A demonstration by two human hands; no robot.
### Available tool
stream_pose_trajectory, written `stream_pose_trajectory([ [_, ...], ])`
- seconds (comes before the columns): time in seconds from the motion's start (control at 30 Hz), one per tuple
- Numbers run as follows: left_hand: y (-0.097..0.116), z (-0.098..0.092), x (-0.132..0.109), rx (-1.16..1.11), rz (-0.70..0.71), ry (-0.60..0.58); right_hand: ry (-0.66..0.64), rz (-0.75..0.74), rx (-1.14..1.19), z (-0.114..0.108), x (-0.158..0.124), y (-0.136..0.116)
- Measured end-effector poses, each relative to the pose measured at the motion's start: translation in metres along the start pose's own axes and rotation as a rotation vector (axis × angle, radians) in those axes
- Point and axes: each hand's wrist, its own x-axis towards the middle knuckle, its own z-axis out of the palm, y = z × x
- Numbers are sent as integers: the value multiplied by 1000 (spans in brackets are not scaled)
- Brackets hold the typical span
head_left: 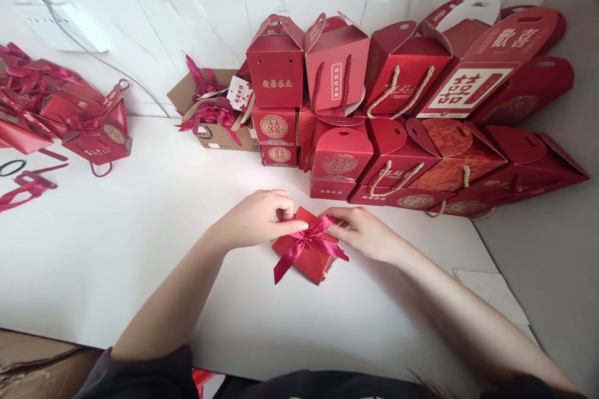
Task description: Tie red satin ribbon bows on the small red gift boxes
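A small red gift box [314, 264] with a twisted cord at its side rests on the white table in front of me. A magenta satin ribbon bow [306, 240] sits on its top, with one tail hanging toward me. My left hand [262, 217] is at the box's left, fingers curled and thumb laid along the top of the bow; the ribbon appears pinched there, though the fingertips are partly hidden. From the right, my right hand [362, 232] pinches the bow's right loop between thumb and fingers.
Stacked red gift boxes [341, 165] line the wall at the back right. An open cardboard box [224, 140] holds magenta ribbons. Several ribboned boxes [96, 137] lie at left, near loose ribbon strips [30, 190]. A cable [107, 65] runs down the wall.
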Motion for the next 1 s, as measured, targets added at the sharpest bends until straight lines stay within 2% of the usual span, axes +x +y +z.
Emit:
stream_pose_trajectory([
  [0.07,-1,1,0,-4,-20,-13,-106,-12,59,-15,-4,1],
  [0.23,-2,-4,0,-47,-10,-69,-180,118,-25,-48,-15,6],
  [0.33,-3,-10,-3,-79,-22,-212,-374,210,66,-50,-18,8],
  [0.43,-5,-14,-5,-102,-93,-325,-520,251,174,-40,-16,7],
  [0.63,-7,-9,-1,6,-140,-278,-508,239,290,-24,-9,3],
  [0.83,-7,-7,0,73,-132,-267,-539,202,326,-27,-9,3],
  [1.0,-4,-7,0,83,-182,-275,-566,188,325,-29,-8,4],
])
